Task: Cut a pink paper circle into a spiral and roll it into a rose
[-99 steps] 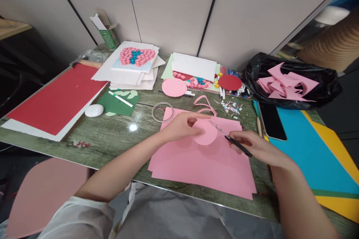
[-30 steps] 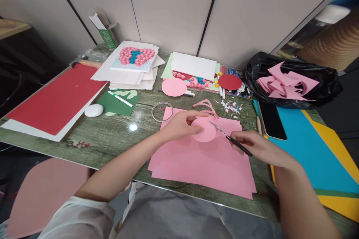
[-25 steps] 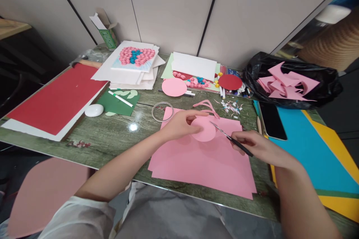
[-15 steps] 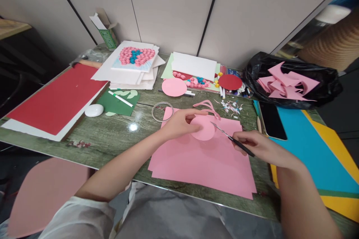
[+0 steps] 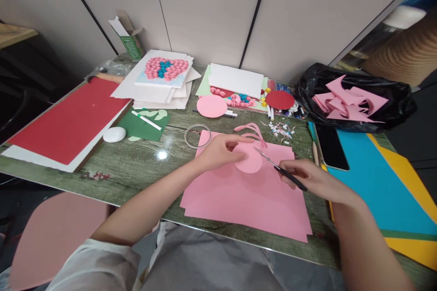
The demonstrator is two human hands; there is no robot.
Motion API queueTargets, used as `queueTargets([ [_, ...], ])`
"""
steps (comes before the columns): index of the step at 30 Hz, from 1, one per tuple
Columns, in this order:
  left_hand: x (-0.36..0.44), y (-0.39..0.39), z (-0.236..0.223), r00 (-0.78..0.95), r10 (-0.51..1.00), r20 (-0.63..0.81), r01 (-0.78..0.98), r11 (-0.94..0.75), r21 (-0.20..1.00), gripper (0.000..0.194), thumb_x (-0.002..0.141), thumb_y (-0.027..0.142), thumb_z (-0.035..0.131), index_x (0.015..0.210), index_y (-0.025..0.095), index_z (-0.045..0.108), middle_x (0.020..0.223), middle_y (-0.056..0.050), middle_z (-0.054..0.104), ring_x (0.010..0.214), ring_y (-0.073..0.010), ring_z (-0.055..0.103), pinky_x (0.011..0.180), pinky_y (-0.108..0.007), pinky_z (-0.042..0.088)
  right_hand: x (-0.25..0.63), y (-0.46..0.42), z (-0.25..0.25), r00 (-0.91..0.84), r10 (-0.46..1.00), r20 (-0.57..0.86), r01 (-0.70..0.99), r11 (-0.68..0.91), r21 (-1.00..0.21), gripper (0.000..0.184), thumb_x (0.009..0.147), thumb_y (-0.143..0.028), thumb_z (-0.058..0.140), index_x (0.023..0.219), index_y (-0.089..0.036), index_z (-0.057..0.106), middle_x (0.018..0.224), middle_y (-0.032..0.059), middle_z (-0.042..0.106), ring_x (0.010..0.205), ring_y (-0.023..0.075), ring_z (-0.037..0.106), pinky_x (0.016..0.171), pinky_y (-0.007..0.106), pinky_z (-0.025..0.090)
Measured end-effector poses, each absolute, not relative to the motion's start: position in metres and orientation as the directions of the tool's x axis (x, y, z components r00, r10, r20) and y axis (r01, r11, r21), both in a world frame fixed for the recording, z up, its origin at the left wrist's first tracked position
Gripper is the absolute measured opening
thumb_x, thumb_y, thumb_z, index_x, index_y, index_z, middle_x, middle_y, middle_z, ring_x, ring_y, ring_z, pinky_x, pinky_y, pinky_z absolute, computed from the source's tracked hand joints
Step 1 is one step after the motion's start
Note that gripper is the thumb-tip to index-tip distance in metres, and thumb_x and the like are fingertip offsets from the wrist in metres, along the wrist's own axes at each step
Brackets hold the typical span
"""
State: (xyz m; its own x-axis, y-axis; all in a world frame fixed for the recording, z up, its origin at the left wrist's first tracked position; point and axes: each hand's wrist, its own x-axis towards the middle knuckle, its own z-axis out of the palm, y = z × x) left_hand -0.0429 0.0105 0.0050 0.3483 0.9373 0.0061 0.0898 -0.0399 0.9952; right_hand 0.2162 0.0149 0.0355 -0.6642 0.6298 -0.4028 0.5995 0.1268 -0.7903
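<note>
My left hand pinches a round pink paper disc by its left side. In my right hand is a pair of scissors with dark handles, its blades at the disc's upper right edge. Both hands are above a stack of pink paper sheets. A curling pink paper strip lies just behind the disc, and whether it is still joined to the disc I cannot tell. Another pink disc rests farther back on the table.
Left are red sheets, a white oval object and a tape ring. A black bag holds pink offcuts. To the right, a phone lies on blue paper. Paper shreds are scattered behind the stack.
The scissors and my right hand have shifted slightly left along the disc's edge. My left hand and the disc have moved only a little.
</note>
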Motion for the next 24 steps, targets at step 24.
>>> queueTargets([
  [24, -0.0432, 0.0098, 0.0083, 0.388, 0.920, -0.045, 0.077, 0.016, 0.997, 0.048, 0.067, 0.013, 0.060, 0.115, 0.017, 0.061, 0.088, -0.005, 0.065, 0.057, -0.0059, 0.042, 0.050, -0.019, 0.031, 0.2192, 0.0162, 0.0314, -0.675, 0.634, -0.377, 0.600, 0.175, -0.781, 0.026, 0.089, -0.031, 0.042, 0.067, -0.018, 0.046, 0.061, -0.0036, 0.042, 0.058, 0.0110, 0.037, 0.054, 0.024, 0.028],
])
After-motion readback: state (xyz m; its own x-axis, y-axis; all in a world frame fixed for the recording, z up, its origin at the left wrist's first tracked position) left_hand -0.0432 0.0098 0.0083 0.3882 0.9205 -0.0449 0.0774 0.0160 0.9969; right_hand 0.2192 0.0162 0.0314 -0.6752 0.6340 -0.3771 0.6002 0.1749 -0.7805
